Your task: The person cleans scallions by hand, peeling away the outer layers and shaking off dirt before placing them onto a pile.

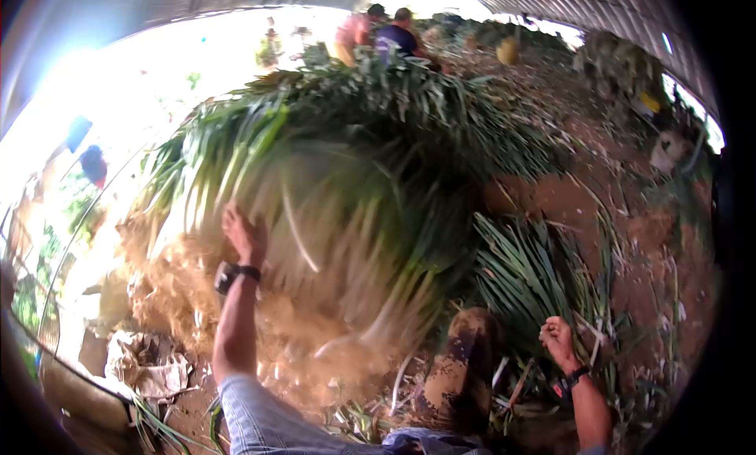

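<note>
A large heap of leeks (354, 226) fills the middle, with green leaves toward the back and pale stems and brown, blurred roots toward me. My left hand (246, 234), with a dark watch on the wrist, lies at the heap's left side against the pale stems. Its fingers are stretched out, and I see nothing gripped in them. To the right, my right hand (559, 345) has its fingers curled together just in front of a smaller bunch of leeks (524, 274). Whether anything small sits in those fingers is hidden.
My muddy knee (457, 368) rises between the two leek piles. Crumpled paper sacking (146, 364) lies at the lower left. Loose leaves litter the brown ground (543, 203). At the back, two people (394, 37) are beyond the heap, under a corrugated roof (598, 18).
</note>
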`<state>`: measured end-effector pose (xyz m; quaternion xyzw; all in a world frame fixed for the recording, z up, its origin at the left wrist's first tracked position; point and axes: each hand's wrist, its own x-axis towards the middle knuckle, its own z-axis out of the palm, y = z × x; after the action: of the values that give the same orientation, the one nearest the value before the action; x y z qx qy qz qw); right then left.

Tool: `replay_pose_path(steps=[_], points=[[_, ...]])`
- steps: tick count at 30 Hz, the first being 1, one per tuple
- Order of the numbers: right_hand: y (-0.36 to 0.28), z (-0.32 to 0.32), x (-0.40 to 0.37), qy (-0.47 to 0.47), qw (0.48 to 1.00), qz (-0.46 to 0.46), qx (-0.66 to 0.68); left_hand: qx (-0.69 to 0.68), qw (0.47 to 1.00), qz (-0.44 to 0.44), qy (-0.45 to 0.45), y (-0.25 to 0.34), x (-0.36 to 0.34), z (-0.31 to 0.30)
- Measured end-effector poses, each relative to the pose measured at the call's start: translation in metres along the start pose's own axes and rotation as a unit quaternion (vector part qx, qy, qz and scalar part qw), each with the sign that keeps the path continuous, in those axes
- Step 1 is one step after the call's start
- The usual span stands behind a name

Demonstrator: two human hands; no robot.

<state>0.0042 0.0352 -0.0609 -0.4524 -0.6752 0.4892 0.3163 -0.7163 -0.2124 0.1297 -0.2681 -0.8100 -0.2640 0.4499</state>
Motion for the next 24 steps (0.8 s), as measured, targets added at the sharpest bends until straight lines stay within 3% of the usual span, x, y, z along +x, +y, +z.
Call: replay_pose_path(steps=[1, 3, 4, 5, 7, 9, 12, 13, 17, 19, 21, 23, 24], points=[[0.045, -0.014, -0.001, 0.019, 1.000, -0.017, 0.010, -0.080, 0.996, 0.020, -0.027, 0.042, -0.025, -0.002], [0.054, -0.038, -0.020, 0.019, 0.999, 0.020, 0.041, -0.289, 0.948, -0.004, -0.135, 0.116, -0.079, 0.019], [0.075, -0.059, -0.030, 0.014, 0.999, -0.017, -0.034, -0.462, 0.872, -0.038, -0.159, 0.151, -0.112, 0.036], [0.076, -0.064, -0.042, 0.091, 0.994, 0.027, -0.059, -0.534, 0.793, -0.130, -0.263, 0.205, -0.128, 0.017], [0.108, -0.093, -0.053, 0.117, 0.983, 0.131, -0.043, -0.610, 0.715, -0.090, -0.328, 0.286, -0.160, 0.024], [0.094, -0.109, -0.071, 0.177, 0.962, 0.188, -0.092, -0.691, 0.588, -0.145, -0.394, 0.378, -0.171, -0.020], [0.155, -0.153, -0.086, 0.188, 0.943, 0.079, -0.262, -0.772, 0.364, -0.243, -0.460, 0.481, -0.193, -0.064], [0.168, -0.161, -0.088, 0.205, 0.936, 0.093, -0.271, -0.788, 0.294, -0.255, -0.477, 0.508, -0.205, -0.069], [0.204, -0.183, -0.073, 0.216, 0.916, 0.153, -0.302, -0.719, 0.197, -0.313, -0.588, 0.587, -0.262, -0.090], [0.231, -0.187, -0.061, 0.201, 0.925, 0.182, -0.267, -0.685, 0.195, -0.289, -0.640, 0.599, -0.291, -0.093], [0.222, -0.195, -0.038, 0.133, 0.915, 0.228, -0.307, -0.601, 0.160, -0.365, -0.693, 0.603, -0.302, -0.096], [0.218, -0.194, -0.015, 0.096, 0.934, 0.228, -0.260, -0.610, 0.142, -0.287, -0.725, 0.607, -0.297, -0.094], [0.231, -0.193, -0.006, 0.123, 0.941, 0.174, -0.263, -0.644, 0.110, -0.273, -0.706, 0.613, -0.297, -0.095]])
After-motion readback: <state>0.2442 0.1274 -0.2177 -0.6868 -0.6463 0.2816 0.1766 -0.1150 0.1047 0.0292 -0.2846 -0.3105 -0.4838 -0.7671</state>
